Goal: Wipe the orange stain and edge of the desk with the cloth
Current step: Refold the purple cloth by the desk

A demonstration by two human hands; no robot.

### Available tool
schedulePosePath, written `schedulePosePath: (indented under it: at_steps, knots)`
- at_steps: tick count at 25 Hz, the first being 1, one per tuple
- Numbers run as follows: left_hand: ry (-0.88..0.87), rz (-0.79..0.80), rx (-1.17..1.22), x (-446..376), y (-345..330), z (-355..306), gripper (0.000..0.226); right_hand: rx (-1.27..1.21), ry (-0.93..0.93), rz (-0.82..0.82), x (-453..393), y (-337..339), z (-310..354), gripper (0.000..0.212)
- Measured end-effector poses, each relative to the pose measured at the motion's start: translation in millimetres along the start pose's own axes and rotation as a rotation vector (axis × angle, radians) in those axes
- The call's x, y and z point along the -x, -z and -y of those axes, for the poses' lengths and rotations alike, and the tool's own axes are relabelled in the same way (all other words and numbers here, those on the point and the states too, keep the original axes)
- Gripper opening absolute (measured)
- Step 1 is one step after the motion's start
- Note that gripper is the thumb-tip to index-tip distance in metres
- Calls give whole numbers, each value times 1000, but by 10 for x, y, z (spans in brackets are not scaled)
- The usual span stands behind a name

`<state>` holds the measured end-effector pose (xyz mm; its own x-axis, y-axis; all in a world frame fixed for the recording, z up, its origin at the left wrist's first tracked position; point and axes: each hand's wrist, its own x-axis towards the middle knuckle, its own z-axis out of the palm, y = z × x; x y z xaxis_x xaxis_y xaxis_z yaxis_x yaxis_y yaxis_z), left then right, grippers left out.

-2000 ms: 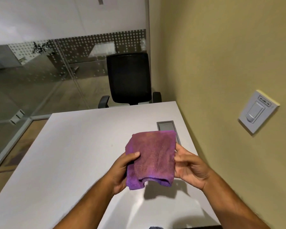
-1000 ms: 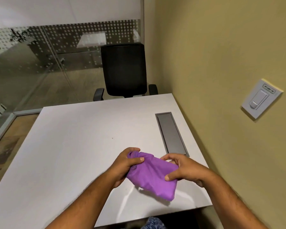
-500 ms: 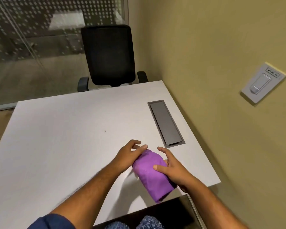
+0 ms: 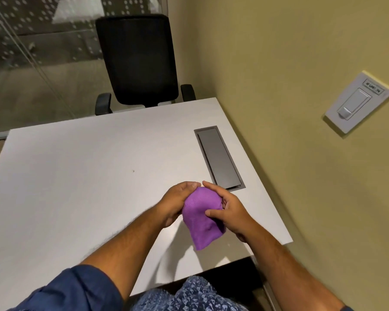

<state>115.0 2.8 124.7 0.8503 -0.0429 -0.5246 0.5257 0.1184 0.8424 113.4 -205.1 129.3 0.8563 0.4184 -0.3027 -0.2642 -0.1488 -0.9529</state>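
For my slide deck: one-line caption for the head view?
Both hands, left hand and right hand, bunch a purple cloth above the white desk.

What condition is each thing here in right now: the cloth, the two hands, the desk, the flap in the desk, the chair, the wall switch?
purple cloth: bunched up, held above the desk by both hands
left hand: closed on the cloth
right hand: closed on the cloth
desk: bare, one tiny dark speck, no orange stain discernible
cable flap: shut
office chair: unoccupied, at the far edge
wall switch: position unclear
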Motion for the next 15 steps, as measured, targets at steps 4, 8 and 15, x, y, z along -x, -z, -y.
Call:
schedulePosePath:
  at_steps: [4, 8, 15]
  knots:
    - [-57, -264, -244, -105, -89, 135, 31, 28, -144, -146, -348, 152, -224, 58]
    - [5, -403, -246, -88, -55, 389, 25, -44, -317, -167, -737, 286, -501, 46]
    - [143, -475, -209, 23, -246, 799, 17, 178, -283, 12, -1030, 447, -785, 63]
